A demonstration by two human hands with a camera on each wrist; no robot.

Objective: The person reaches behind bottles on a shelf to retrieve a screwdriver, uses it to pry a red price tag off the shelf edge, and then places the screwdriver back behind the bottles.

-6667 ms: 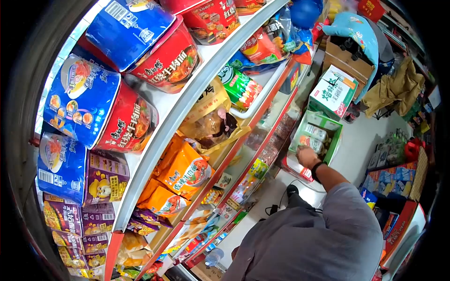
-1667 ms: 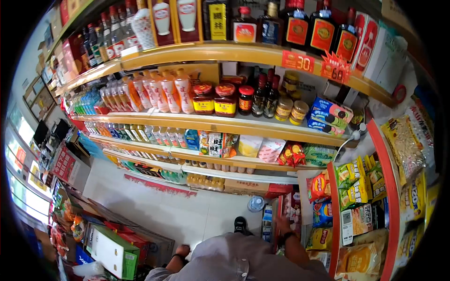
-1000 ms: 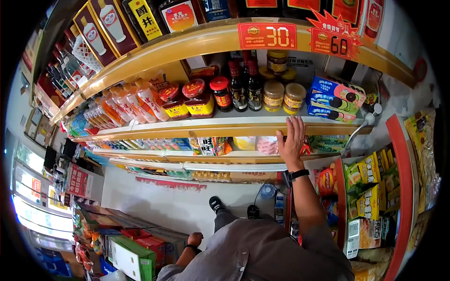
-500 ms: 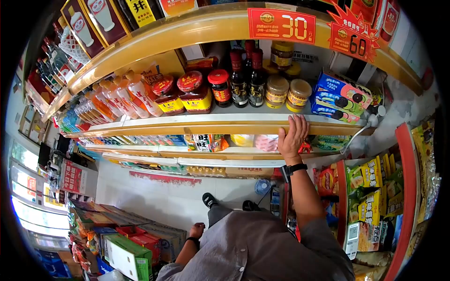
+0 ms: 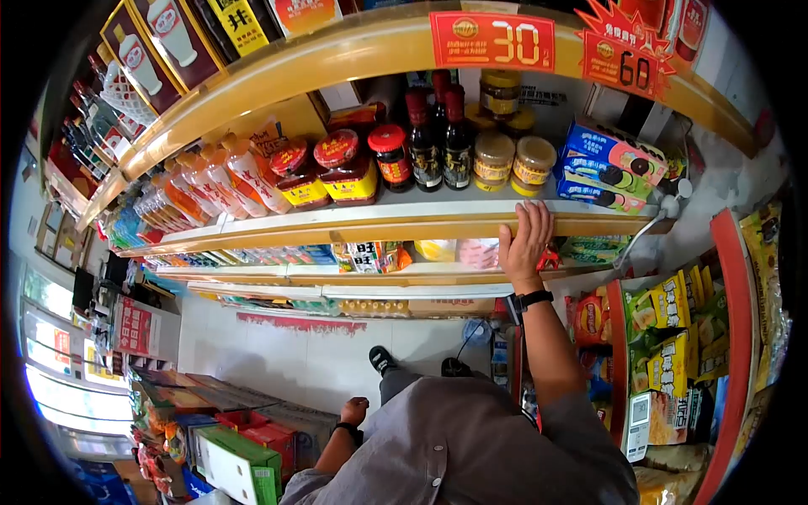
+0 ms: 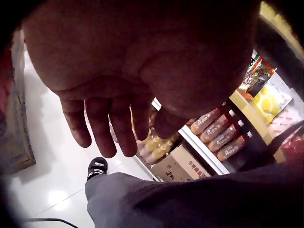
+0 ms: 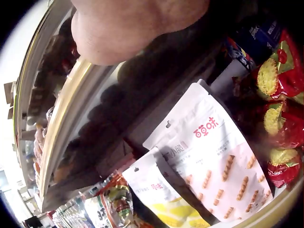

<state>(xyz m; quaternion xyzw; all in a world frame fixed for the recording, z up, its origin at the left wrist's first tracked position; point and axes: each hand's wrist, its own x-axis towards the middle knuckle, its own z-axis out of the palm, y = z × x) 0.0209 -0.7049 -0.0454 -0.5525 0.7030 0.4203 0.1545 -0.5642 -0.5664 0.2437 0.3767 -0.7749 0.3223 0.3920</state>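
My right hand (image 5: 526, 244) rests its extended fingers on the yellow front edge of a shelf (image 5: 362, 232), below two lidded jars (image 5: 533, 164) and left of stacked cookie boxes (image 5: 610, 168). In the right wrist view the palm's heel (image 7: 137, 31) is at the top, above a pink and white snack pouch (image 7: 213, 152) on the level below; its fingertips are out of that view. My left hand (image 5: 354, 411) hangs low beside the body, holding nothing. The left wrist view shows that hand (image 6: 137, 71) with fingers hanging loosely over the floor.
Liquor boxes (image 5: 151, 50) stand on the upper shelf, with sauce bottles (image 5: 455, 139) beneath. A red-edged rack (image 5: 741, 337) of snack bags is at the right. Cartons (image 5: 236, 463) are stacked at lower left; a water jug (image 5: 476, 332) stands on the floor.
The view has turned from a noodle aisle, where a hand was at a green box, to this shelf. My right hand has risen from beside the body onto the shelf edge.
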